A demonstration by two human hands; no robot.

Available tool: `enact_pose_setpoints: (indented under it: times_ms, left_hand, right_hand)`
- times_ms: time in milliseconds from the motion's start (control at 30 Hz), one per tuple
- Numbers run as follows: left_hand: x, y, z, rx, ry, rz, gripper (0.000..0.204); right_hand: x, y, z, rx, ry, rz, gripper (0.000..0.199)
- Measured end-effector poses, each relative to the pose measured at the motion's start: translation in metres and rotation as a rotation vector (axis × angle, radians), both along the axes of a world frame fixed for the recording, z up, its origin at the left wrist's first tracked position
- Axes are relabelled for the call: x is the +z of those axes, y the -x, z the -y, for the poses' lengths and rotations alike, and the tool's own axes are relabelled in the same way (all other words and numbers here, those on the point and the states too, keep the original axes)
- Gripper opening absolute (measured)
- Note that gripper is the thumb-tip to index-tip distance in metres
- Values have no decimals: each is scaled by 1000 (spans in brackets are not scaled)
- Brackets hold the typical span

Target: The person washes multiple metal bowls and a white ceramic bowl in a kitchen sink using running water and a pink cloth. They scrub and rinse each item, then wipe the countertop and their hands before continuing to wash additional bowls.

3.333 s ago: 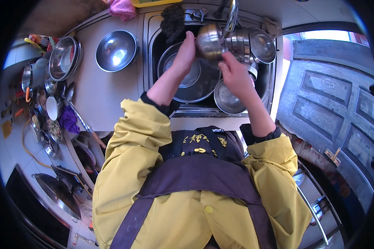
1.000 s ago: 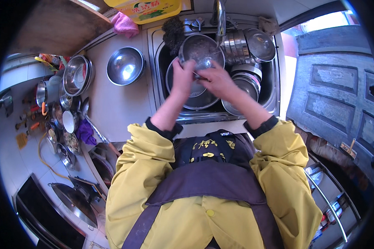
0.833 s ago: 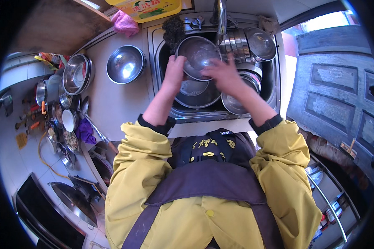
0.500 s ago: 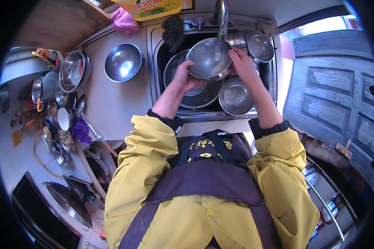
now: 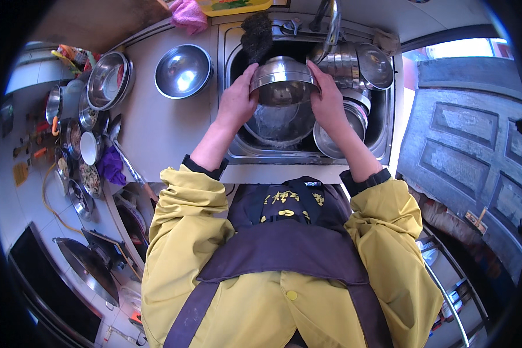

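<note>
Currently, left hand and right hand grip one steel bowl over the sink — one bowl on the counter, several unwashed.

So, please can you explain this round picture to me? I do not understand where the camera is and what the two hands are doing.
The camera sits on the person's head and looks down, so the picture bends at its rim. No machine is here: the yellow sleeves are the person's own arms. The left hand and right hand together hold a steel bowl over the sink, under the tap. More steel bowls lie stacked in the sink. Another bowl stands on the counter to the left.
</note>
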State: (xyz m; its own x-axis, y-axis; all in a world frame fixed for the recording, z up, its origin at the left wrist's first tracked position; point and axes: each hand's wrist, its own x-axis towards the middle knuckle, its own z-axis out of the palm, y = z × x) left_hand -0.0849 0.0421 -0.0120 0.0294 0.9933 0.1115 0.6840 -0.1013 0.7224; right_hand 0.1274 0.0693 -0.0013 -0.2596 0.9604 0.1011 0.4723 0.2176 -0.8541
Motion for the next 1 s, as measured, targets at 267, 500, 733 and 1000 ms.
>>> enact_pose_setpoints:
  times_ms: [267,500,733,1000]
  left_hand:
    - [19,22,6,89,-551,-124,53]
    - [7,33,16,133,-453,-90,50]
    - [28,62,23,283,-411,-65,30]
    - [52,137,12,655,194,-211,29]
  right_hand:
    - [36,25,-6,71,-589,-8,53]
    - [32,45,-5,145,-562,33,55]
    - [36,82,-12,127,-363,10,54]
    - [20,164,-32,158,236,-160,35]
